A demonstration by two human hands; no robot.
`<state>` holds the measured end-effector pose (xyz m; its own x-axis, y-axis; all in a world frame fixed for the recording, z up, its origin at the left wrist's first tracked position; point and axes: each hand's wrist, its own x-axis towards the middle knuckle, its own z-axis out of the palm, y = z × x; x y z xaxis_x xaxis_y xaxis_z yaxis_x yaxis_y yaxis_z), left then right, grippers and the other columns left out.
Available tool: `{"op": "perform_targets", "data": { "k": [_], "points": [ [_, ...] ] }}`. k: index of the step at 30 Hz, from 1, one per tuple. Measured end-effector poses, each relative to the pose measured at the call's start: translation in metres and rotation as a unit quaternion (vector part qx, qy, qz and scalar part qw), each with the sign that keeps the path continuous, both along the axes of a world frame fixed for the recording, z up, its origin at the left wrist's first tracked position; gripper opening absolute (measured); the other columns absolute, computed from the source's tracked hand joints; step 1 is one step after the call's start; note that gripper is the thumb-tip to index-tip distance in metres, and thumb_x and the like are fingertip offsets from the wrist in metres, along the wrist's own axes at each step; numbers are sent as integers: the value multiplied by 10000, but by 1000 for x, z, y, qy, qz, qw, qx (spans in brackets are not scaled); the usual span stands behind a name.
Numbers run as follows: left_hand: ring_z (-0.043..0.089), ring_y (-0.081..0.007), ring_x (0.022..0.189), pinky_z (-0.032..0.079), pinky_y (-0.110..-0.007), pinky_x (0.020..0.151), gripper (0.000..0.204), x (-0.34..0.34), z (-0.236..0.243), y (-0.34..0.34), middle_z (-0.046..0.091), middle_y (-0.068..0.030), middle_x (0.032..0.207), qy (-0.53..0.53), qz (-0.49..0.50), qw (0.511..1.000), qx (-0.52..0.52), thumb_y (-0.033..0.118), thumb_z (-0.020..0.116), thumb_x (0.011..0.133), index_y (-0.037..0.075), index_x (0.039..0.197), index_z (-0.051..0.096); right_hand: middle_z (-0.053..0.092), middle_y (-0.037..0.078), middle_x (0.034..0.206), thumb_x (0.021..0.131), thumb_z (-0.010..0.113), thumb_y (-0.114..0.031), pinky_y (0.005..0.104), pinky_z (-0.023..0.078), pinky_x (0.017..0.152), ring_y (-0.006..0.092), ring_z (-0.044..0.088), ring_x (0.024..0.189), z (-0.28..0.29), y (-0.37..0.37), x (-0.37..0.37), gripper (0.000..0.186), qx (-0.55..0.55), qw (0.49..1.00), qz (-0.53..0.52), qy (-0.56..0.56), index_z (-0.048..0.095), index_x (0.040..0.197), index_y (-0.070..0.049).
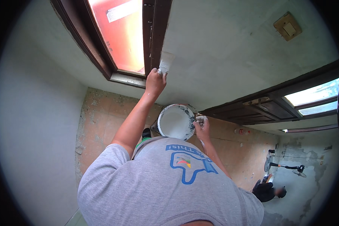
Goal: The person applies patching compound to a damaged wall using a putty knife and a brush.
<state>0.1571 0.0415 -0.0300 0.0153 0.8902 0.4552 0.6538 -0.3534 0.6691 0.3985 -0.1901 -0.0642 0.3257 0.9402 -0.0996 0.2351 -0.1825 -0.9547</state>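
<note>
My left hand (pixel 155 81) is raised with its fingers closed on a paintbrush (pixel 166 60), whose pale, paint-covered bristles rest at the grey-white wall right beside the dark wooden window frame (pixel 152 34). Lower and to the right, my right hand (pixel 201 128), smeared with white paint, grips the bucket (pixel 176 121) at its right side, by the rim or handle; exactly which is unclear. The bucket is round, with white paint inside and dark splatters on its rim. My body hides part of the tiled floor below it.
A dark wooden door or window (pixel 260 105) with glass panes is at the right, a switch plate (pixel 287 26) higher on the wall. A red-labelled bottle (pixel 242 131) lies on the tiled floor (pixel 100 120). At the far right, another person in black (pixel 265 192) is near a standing fan (pixel 267 164).
</note>
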Motion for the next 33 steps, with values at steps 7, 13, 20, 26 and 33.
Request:
{"op": "perform_targets", "data": {
  "k": [7,13,20,26,33],
  "points": [
    [587,-398,730,473,-481,651,186,-7,-23,-52,540,-182,803,-20,-7,999,-45,127,670,872,-25,824,573,566,9,862,802,709,-85,263,460,721,100,525,766,-8,-9,3,259,-1,1000,-18,5,586,1029,-68],
    [563,-351,641,465,-433,594,186,13,56,-53,504,-150,757,-80,-46,996,17,114,678,885,-10,818,557,543,-12,878,813,701,-70,249,456,739,79,511,789,-12,-14,13,252,2,1000,-16,-4,567,1026,-76],
    [596,-387,664,492,-464,598,218,44,107,-14,548,-164,799,-54,6,996,76,177,680,879,2,791,585,555,3,873,817,692,-88,266,457,732,99,525,787,-7,-14,23,247,1,1000,-21,-6,563,1026,-64],
    [605,-411,688,507,-485,628,205,53,82,-15,556,-198,808,32,29,997,69,163,653,880,-15,799,591,577,20,840,796,705,-116,292,478,722,122,542,760,0,-12,35,273,-10,999,-36,1,590,1037,-60],
    [620,-433,781,517,-499,694,217,36,-9,-35,577,-224,850,78,18,996,-48,166,648,882,-40,835,598,585,17,843,801,708,-133,291,481,724,126,547,755,-8,-6,39,262,21,999,-22,-13,596,1029,-67]
  ]
}}
